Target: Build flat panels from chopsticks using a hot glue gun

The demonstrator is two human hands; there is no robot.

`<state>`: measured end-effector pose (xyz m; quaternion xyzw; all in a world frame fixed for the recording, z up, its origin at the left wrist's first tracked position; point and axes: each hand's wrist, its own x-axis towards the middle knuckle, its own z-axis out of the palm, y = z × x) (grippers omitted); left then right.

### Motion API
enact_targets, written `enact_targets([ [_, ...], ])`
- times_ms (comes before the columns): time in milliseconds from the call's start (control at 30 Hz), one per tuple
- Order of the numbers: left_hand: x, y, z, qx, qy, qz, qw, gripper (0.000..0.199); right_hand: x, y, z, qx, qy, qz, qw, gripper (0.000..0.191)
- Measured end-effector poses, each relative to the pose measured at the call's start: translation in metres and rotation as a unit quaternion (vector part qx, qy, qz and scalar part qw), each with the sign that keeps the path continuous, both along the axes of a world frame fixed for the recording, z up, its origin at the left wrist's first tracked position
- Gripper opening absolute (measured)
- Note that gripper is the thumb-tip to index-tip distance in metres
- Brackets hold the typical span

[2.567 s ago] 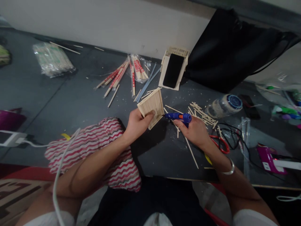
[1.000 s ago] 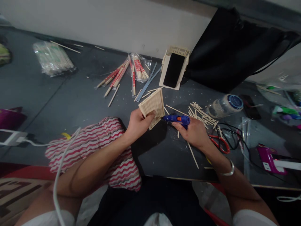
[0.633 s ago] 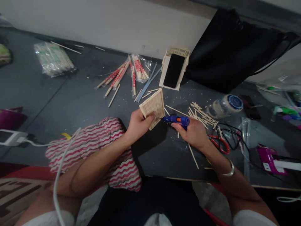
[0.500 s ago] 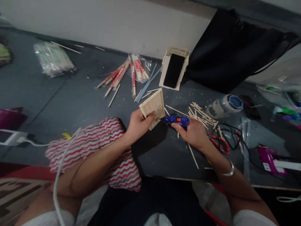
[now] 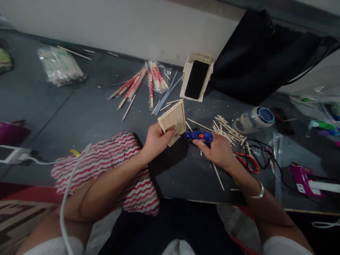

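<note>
My left hand (image 5: 158, 140) grips a small panel of wooden sticks (image 5: 173, 118) set side by side, thumb across its face. The panel is tilted above the dark table (image 5: 180, 177). In my right hand (image 5: 220, 150) is a blue hot glue gun (image 5: 198, 135), its nozzle at the lower right edge of the panel; whether it touches cannot be made out. Loose cut sticks (image 5: 225, 129) lie in a pile just beyond my right hand. Red-handled scissors (image 5: 248, 163) lie beside my right wrist, partly hidden.
Paper-wrapped chopsticks (image 5: 132, 86) and a plastic-wrapped bundle (image 5: 61, 65) lie toward the back. A phone (image 5: 197, 79) leans on a stand near the wall. At right are a clear jar (image 5: 253, 119) and black cable (image 5: 265, 156). A striped cushion (image 5: 106, 152) lies under my left forearm.
Almost nothing differs. The glue gun and my right hand have shifted very slightly; the stick panel stays in the same place in my left hand.
</note>
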<state>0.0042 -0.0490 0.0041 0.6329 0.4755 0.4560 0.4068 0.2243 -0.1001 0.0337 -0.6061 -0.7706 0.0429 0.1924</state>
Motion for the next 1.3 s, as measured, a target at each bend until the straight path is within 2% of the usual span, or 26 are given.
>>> enact_targets([
  [567, 0.0, -0.001, 0.001, 0.001, 0.011, 0.005, 1.0, 0.016, -0.002, -0.001, -0.001, -0.03, 0.01, 0.006, 0.999, 0.051],
  [900, -0.001, 0.0, -0.002, 0.017, 0.023, -0.001, 1.0, 0.015, 0.005, 0.001, 0.004, -0.109, 0.072, 0.028, 0.991, 0.045],
  [1300, -0.001, 0.0, -0.001, 0.024, 0.028, 0.005, 0.999, 0.019, 0.01, 0.005, 0.0, -0.063, 0.099, -0.009, 0.993, 0.037],
])
